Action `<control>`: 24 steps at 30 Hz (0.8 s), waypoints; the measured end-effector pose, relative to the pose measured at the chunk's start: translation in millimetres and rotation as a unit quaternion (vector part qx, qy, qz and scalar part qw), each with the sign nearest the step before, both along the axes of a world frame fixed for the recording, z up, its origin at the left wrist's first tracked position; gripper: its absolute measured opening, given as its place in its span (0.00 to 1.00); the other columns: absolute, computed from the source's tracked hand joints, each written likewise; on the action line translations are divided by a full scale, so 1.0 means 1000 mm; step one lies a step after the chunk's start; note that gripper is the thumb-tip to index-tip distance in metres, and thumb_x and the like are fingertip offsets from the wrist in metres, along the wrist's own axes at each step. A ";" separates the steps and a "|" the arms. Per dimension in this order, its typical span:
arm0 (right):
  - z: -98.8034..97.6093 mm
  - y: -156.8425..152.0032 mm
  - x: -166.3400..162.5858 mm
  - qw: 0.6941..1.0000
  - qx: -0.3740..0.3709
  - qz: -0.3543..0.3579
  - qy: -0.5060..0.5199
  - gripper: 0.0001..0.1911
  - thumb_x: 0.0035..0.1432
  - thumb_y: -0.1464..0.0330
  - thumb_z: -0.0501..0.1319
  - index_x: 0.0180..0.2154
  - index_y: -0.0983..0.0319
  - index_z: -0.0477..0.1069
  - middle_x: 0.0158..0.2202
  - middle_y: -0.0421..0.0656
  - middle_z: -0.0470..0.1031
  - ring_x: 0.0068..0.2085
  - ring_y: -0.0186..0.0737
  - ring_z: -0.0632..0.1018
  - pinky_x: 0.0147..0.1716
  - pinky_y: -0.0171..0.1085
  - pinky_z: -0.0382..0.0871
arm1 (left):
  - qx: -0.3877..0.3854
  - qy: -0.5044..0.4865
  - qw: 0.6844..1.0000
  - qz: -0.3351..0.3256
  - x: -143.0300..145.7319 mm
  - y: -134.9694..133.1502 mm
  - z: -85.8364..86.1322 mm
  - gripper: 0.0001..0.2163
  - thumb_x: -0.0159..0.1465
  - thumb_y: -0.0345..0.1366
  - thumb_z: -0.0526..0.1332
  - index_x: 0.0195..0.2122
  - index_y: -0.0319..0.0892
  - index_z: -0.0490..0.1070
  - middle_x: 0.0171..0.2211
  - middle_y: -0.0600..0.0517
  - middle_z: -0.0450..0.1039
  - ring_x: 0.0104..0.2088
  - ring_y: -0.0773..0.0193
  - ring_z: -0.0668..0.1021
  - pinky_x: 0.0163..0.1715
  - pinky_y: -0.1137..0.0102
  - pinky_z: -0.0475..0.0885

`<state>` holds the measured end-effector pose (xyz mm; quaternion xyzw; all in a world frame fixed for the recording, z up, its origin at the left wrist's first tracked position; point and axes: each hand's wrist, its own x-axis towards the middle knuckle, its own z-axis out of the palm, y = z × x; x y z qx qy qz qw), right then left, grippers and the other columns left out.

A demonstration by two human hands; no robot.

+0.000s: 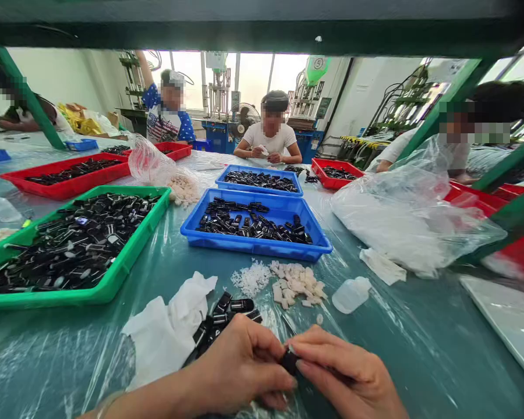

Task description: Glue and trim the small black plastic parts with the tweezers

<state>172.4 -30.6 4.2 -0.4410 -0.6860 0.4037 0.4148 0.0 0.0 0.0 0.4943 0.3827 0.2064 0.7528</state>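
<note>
At the front of the table, my left hand (pixel 240 369) and my right hand (pixel 347 372) meet around one small black plastic piece (pixel 289 362). My left fingers are closed on its left end, and my right thumb and fingers pinch its right end. Just behind my left hand lies a pile of similar glossy black pieces (pixel 222 317). A crumpled white cloth or tissue (pixel 166 326) sits left of that pile. Beyond my hands are small clear bits (pixel 252 278), beige blocks (pixel 296 282) and a translucent squeeze bottle (pixel 351 295) on its side.
A green tray (pixel 113 285) full of black pieces stands at left. Blue trays (pixel 253 247) stand ahead, with a red tray (pixel 70 187) farther left. A plastic bag (pixel 410 215) lies at right. Green frame posts (pixel 28 99) flank the table. Several people sit around it.
</note>
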 end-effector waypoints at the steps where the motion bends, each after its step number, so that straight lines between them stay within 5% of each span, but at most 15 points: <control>1: -0.001 -0.002 0.001 1.000 -0.003 0.001 0.000 0.15 0.54 0.74 0.60 0.38 0.48 0.77 0.35 0.38 0.77 0.35 0.35 0.78 0.37 0.32 0.71 | 0.000 0.003 1.000 0.000 0.000 0.000 0.000 0.05 0.46 0.32 0.64 0.21 0.35 0.71 0.14 0.56 0.67 0.18 0.69 0.74 0.19 0.78 0.70; 12: -0.005 -0.006 0.003 0.997 0.027 0.025 0.070 0.23 0.51 0.77 0.62 0.43 0.43 0.73 0.39 0.39 0.76 0.39 0.37 0.77 0.39 0.34 0.72 | 0.040 -0.019 0.999 0.001 0.000 0.001 0.007 0.03 0.47 0.29 0.63 0.20 0.35 0.71 0.16 0.55 0.67 0.20 0.71 0.71 0.23 0.77 0.66; 19: -0.008 -0.008 0.008 0.984 -0.084 -0.008 0.157 0.16 0.52 0.65 0.64 0.44 0.46 0.73 0.41 0.41 0.77 0.41 0.39 0.76 0.42 0.35 0.71 | 0.094 -0.034 0.995 0.007 -0.003 0.002 0.004 0.05 0.46 0.29 0.66 0.26 0.35 0.77 0.20 0.53 0.71 0.21 0.72 0.68 0.24 0.77 0.63; 24: -0.009 0.000 0.008 0.992 -0.081 -0.061 0.073 0.10 0.54 0.66 0.61 0.40 0.52 0.75 0.38 0.42 0.78 0.39 0.40 0.77 0.40 0.35 0.71 | 0.091 -0.040 0.994 0.054 -0.006 0.008 0.002 0.06 0.46 0.30 0.67 0.26 0.35 0.77 0.22 0.52 0.73 0.22 0.71 0.71 0.24 0.77 0.64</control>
